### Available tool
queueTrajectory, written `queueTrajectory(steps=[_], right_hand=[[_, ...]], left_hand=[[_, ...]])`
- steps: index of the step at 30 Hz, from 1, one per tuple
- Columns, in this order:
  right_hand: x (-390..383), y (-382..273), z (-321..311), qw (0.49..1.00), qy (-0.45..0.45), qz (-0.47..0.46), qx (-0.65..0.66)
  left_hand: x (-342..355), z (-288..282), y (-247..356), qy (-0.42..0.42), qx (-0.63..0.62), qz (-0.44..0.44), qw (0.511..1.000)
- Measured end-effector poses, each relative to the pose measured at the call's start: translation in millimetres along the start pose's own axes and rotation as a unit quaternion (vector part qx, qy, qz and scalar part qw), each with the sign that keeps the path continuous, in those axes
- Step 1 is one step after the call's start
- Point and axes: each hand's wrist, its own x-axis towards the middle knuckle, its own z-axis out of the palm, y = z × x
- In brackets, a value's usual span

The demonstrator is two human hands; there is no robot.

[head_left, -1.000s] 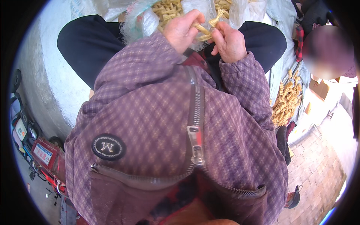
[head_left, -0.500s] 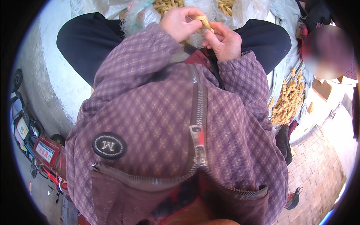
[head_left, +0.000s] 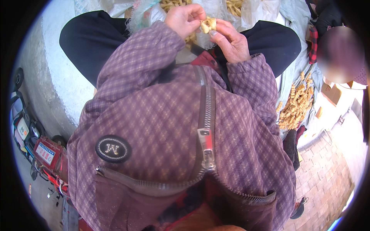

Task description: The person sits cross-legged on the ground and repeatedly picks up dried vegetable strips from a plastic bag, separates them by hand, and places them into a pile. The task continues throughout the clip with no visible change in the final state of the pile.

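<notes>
My left hand (head_left: 181, 21) pinches the left side of a small, pale yellow, folded piece of straw-like strands (head_left: 208, 24), high in the head view. On its other side, my right hand (head_left: 231, 44) grips the piece between thumb and fingers. Behind my hands, similar yellow pieces (head_left: 171, 5) lie among white translucent plastic sacks (head_left: 260, 11) between my dark-trousered bent knees (head_left: 271, 46). To the right, beside my sleeve, a bundle of dried golden stalks (head_left: 293, 106) rests on pale cloth.
Another person (head_left: 325, 13) in dark clothing is at the upper right, near a cardboard box (head_left: 330, 92). A pale concrete surface (head_left: 58, 77) curves along the left, with a red wheeled vehicle (head_left: 52, 161) beyond it. Brick paving (head_left: 320, 169) lies at the lower right.
Since a second ago, the yellow piece has gone from a longer loop to a compact folded bunch. My left hand has moved slightly up and left; my right hand has risen a little.
</notes>
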Motion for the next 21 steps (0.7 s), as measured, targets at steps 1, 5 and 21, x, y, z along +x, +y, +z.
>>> queueTrajectory(steps=[1,5,21], right_hand=[[-0.2,7.8,0.5,0.999,0.019,-0.004,-0.030],[-1.8,-0.7,6.5,0.994,-0.002,0.108,0.006],[-12.2,-18.2,-28.8,0.987,-0.051,0.140,0.056]], left_hand=[[-4.7,4.0,10.5,-0.004,0.019,0.012,1.000],[-13.9,13.4,20.7,0.019,0.164,0.101,0.981],[-20.7,-16.7,34.1,-0.042,-0.111,-0.168,0.979]])
